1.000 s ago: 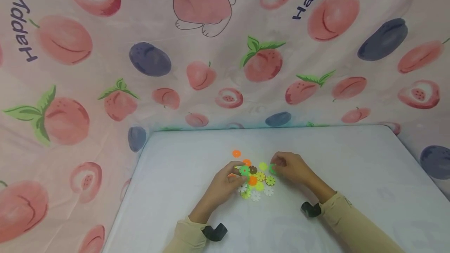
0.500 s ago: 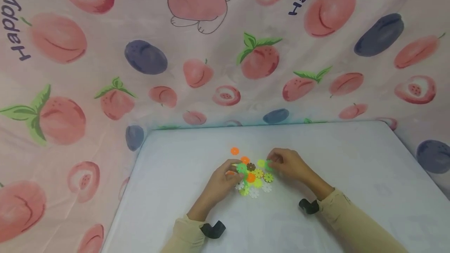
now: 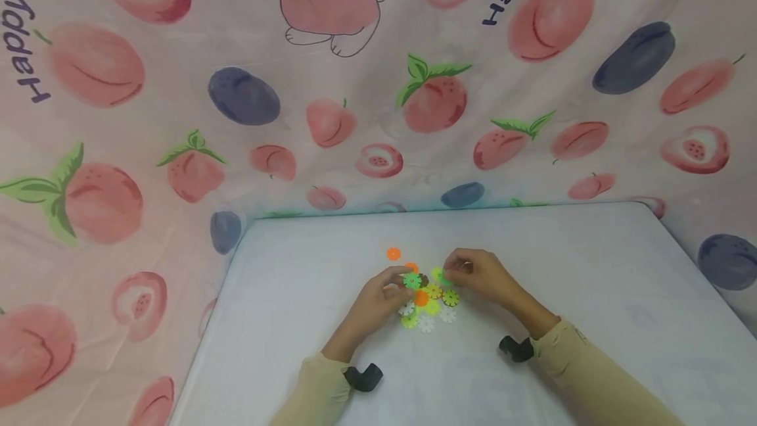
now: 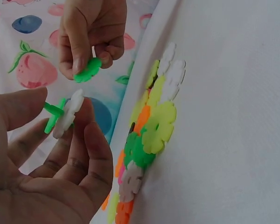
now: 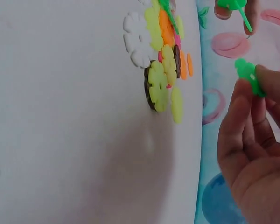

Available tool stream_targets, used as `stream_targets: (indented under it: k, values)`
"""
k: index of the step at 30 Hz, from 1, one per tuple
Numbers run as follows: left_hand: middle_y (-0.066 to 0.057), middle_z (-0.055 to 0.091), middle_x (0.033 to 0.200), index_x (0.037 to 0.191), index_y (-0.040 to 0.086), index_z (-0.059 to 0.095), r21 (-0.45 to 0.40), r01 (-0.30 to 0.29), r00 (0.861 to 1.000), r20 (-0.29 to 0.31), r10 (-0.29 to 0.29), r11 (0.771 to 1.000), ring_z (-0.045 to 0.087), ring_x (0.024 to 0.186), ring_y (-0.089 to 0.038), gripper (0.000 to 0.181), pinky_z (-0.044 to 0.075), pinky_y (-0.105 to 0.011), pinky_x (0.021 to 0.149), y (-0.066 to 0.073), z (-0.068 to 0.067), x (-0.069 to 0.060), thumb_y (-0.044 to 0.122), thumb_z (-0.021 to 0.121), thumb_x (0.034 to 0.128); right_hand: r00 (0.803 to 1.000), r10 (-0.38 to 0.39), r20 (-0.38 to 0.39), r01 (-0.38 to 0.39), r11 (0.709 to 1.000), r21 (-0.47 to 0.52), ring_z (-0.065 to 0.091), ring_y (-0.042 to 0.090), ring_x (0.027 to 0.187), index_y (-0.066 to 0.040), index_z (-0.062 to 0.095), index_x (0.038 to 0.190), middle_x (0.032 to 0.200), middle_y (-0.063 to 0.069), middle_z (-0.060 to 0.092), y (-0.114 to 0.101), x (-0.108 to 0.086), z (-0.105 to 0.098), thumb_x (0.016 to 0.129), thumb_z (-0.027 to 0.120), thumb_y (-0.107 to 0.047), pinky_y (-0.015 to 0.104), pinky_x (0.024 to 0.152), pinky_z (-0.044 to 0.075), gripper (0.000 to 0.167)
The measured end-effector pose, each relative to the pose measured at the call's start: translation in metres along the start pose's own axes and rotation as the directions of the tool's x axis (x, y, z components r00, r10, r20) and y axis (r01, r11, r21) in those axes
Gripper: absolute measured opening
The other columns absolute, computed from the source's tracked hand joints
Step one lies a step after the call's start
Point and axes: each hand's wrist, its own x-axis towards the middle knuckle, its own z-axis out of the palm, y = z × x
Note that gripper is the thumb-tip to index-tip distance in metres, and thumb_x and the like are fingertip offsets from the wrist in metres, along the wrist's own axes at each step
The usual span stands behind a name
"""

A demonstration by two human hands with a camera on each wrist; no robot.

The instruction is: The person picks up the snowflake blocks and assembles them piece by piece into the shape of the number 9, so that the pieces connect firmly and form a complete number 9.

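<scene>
The left hand (image 3: 372,307) pinches a small cluster of green and white flower-shaped plastic discs (image 4: 68,114); how those discs are joined is hard to make out. Just beside it, the right hand (image 3: 481,275) pinches a single green flower-shaped plastic disc (image 4: 87,70) between thumb and fingers, above the table. The discs look light, stiff and thin, perhaps a little slippery, so fingertips across the flat faces near the rim should hold best, leaving the slots free. Compared with a second ago, the right hand's disc is closer to the cluster. Beyond lies a loose multicoloured pile of flower discs (image 3: 421,298) on the white worktop (image 3: 591,268), with a lone orange disc (image 3: 393,254) at the far side.
</scene>
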Motion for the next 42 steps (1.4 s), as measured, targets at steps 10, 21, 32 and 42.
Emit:
stream_targets:
  k: [10,21,32,42]
  values:
    - [-0.004,0.062,0.122,0.143,0.021,0.058,-0.020,-0.039,0.998,0.045,0.040,0.999,0.067,0.098,-0.015,0.049,0.052,-0.029,0.081,-0.005,-0.002,0.007,0.037,0.068,0.0979,0.995,-0.085,0.057,0.078,0.990,0.121,0.070,0.017,0.097,-0.015,0.071,0.103,0.107,0.003,0.072,0.000,-0.001,0.009,0.093,0.072,-0.011,0.028,0.083,0.059,0.010]
    - [-0.003,0.066,0.128,0.134,0.028,0.063,-0.057,0.009,1.000,0.029,-0.007,0.998,0.068,0.114,-0.020,0.040,0.056,-0.039,0.094,-0.011,-0.004,0.008,0.038,0.070,0.0962,0.996,-0.077,0.051,0.071,0.992,0.109,0.072,0.015,0.093,-0.021,0.071,0.100,0.104,-0.001,0.073,-0.004,0.002,0.016,0.093,0.074,-0.016,0.027,0.079,0.059,0.009]
    - [-0.004,0.067,0.125,0.136,0.024,0.064,-0.014,-0.006,1.000,0.022,0.007,1.000,0.070,0.107,-0.017,0.043,0.057,-0.032,0.086,-0.004,-0.007,0.006,0.039,0.069,0.0966,0.989,-0.149,-0.013,0.150,0.988,0.046,0.067,0.008,0.088,-0.025,0.074,0.096,0.096,-0.010,0.074,-0.004,0.005,0.025,0.091,0.077,-0.015,0.031,0.086,0.057,0.012]
    - [-0.008,0.066,0.127,0.137,0.021,0.063,0.020,-0.032,0.999,0.019,0.031,0.999,0.070,0.102,-0.015,0.043,0.056,-0.027,0.082,-0.004,-0.009,0.006,0.038,0.068,0.0977,0.984,-0.164,-0.066,0.166,0.986,0.031,0.068,0.006,0.089,-0.026,0.075,0.095,0.094,-0.013,0.073,-0.006,0.005,0.023,0.090,0.079,-0.015,0.032,0.088,0.058,0.013]
